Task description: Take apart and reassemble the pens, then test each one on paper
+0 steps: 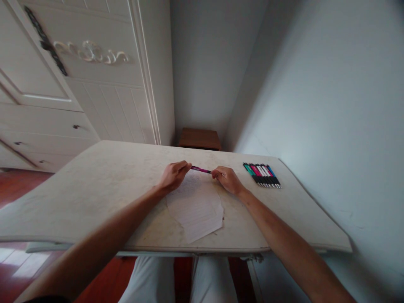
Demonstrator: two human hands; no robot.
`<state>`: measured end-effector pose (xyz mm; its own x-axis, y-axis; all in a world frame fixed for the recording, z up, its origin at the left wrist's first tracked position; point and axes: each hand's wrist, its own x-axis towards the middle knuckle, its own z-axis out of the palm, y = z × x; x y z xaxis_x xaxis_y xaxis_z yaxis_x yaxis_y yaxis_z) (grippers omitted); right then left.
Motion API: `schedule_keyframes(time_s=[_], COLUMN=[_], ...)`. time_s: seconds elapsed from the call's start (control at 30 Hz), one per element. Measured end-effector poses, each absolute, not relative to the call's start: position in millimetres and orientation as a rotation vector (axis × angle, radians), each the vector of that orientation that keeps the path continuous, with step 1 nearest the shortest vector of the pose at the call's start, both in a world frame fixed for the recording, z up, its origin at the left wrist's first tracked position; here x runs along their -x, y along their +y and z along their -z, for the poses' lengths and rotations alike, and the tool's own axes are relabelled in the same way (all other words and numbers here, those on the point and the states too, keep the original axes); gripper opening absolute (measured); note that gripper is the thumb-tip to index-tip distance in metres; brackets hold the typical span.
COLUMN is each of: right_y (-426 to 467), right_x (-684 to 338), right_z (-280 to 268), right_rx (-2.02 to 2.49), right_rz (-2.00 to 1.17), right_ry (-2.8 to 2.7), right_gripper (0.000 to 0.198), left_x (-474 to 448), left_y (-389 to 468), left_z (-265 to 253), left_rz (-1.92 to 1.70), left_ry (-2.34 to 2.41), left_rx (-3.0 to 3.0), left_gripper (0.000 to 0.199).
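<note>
A purple pen (pixel 200 169) with a dark grip is stretched level between my two hands, above the top edge of a torn sheet of paper (pixel 198 212). My left hand (pixel 175 174) is closed on the pen's left end. At the other end, the fingers of my right hand (pixel 227 178) pinch the dark grip, and the tip is hidden in them. Faint writing shows on the upper part of the paper. To the right of my right hand, several pens (pixel 261 175) in green, pink, white and blue lie side by side in a row.
The pale table (pixel 126 176) has its right edge along a grey wall (pixel 331 105). A white cabinet (pixel 120 75) with drawers stands behind on the left. Beyond the table's far edge is a small brown wooden stand (pixel 200 138).
</note>
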<state>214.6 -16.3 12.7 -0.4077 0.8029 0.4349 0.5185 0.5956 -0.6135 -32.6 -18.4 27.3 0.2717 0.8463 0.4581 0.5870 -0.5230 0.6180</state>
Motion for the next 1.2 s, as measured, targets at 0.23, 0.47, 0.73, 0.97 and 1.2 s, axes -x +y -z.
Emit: schedule_keyframes(time_s=[0.23, 0.47, 0.73, 0.97, 1.2], right_y=[-17, -18, -13, -12, -12], right_x=[-214, -214, -218, -216, -214], right_z=[-17, -21, -15, -11, -11], right_rx=[1.005, 1.08, 1.126, 1.104, 1.1], right_rz=[-0.481, -0.507, -0.575, -0.667, -0.675], right_ry=[-2.091, -2.021, -1.984, -1.895, -1.806], right_gripper=[0.038, 0.05, 0.048, 0.032, 0.032], left_x=[26, 31, 31, 33, 35], left_y=[-17, -13, -3, -7, -6], left_z=[-23, -23, -14, -19, -17], left_rz=[-1.171, -1.166, -1.316, -1.203, -1.112], left_ry=[1.383, 1.258, 1.115, 1.245, 1.276], left_rx=[-2.041, -2.036, -2.004, -2.03, -1.966], left_gripper=[0.054, 0.041, 0.027, 0.044, 0.047])
